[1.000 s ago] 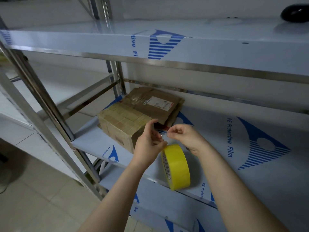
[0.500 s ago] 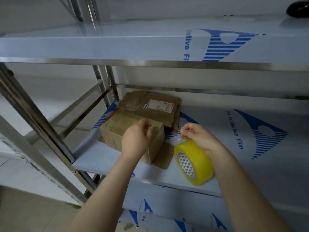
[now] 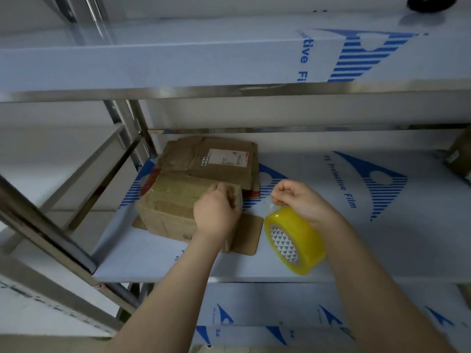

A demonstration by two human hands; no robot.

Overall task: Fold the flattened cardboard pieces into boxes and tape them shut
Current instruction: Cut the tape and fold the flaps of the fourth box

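Two hands were in play, well apart from each other, both working over the middle shelf (image 3: 356, 250) of a steel rack. One folded cardboard box (image 3: 165, 210) sat near that shelf's front left corner, and the left hand (image 3: 216, 211) was down on it, fingers curled over the box's top right edge and gripping there. One loose brown flap (image 3: 248, 234) lay flat on the shelf, poking out from under the box's right side. Over to the right, the right hand (image 3: 303, 200) was closed in a pinch on the clear free end of one roll of yellow tape (image 3: 295, 240), and the roll hung tilted just below that hand, above the shelf's front edge, its patterned core facing the camera. Whether the pulled strip reached the box could not be told. Behind the box, against the shelf's back edge, lay one stack of flattened cardboard pieces (image 3: 211, 169); how many pieces made it up could not be counted. One white shipping label (image 3: 225, 157) showed on top of the stack, with one small handwritten sticker (image 3: 205, 161) just beside it. One more brown cardboard item (image 3: 458, 156) peeked in at the shelf's far right edge, mostly cut off. Three shelf levels showed in all, each wrapped in blue-printed protective film, and one dark object (image 3: 430, 2) sat at the upper shelf's (image 3: 178, 62) far right corner.
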